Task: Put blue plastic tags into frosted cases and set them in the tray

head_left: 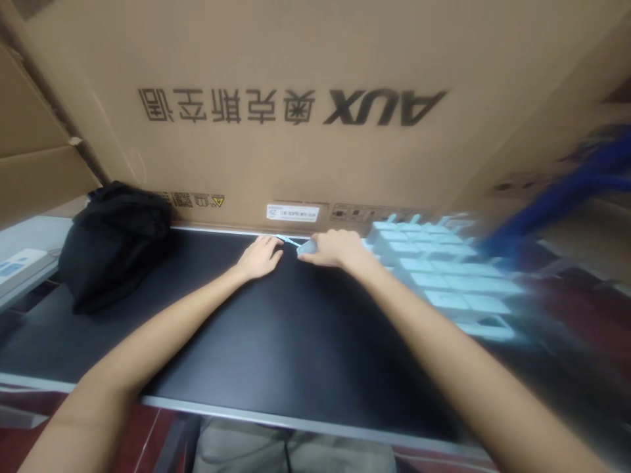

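Near the far edge of the black tabletop, my right hand is closed around a light-blue piece with a thin strap. The strap sticks out to the left, and most of the piece's body is hidden in my fingers. My left hand is by the strap's free end, palm down, with the thumb apart from the fingers. Whether its fingertips touch the strap is hard to make out. To the right of my right hand lie several light-blue blocks in rows, blurred, some with upright tabs.
Behind the black table stands a large cardboard box with upside-down print. A black cloth bundle lies at the left. A white box is at the far left, and a blue bar slants at the right.
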Demonstrator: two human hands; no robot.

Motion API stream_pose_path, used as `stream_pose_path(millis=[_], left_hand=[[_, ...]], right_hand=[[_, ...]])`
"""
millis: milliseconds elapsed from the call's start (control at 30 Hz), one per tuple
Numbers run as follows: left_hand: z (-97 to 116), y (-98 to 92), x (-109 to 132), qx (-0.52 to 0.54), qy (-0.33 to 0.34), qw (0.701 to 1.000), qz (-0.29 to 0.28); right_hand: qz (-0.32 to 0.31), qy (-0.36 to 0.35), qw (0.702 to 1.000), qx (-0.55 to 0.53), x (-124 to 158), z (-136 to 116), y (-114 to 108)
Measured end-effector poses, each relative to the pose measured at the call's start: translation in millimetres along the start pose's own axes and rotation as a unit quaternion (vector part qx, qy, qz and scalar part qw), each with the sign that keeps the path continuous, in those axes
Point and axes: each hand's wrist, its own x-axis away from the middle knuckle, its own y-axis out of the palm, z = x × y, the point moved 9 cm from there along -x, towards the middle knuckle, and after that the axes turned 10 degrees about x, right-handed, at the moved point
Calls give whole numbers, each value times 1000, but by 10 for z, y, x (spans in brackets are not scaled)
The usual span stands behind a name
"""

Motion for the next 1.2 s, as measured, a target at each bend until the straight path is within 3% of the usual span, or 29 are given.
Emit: stream_pose_path(millis=[200, 433, 600, 767, 900, 967, 1033, 1100, 1200], left_hand=[[80, -58, 38, 9, 2, 1000, 6], [350, 64, 62, -31, 142, 987, -64], [274, 81, 33, -73, 84, 992, -64], [207, 62, -12, -79, 51, 994, -47], [141, 108, -183, -78, 53, 995, -38], [116, 145, -275, -74, 58, 995, -40], [101, 176, -333, -70, 62, 995, -46], [96, 184, -348, -69, 62, 995, -47], [95, 155, -323, -76, 53, 995, -37]], right_hand=[[15, -12, 999, -26, -62, 75, 160], [38, -20, 999, 10, -116, 367, 434], [84, -14, 996, 13, -165, 320, 462], [119, 10, 993, -7, -61, 262, 326], [182, 8, 983, -33, 454, 357, 110], [293, 22, 952, -84, 945, 564, -57], [377, 107, 912, -120, 1478, 957, -70], [442, 231, 856, -138, 1985, 1422, 58], [410, 392, 792, -225, 2381, 2044, 554]])
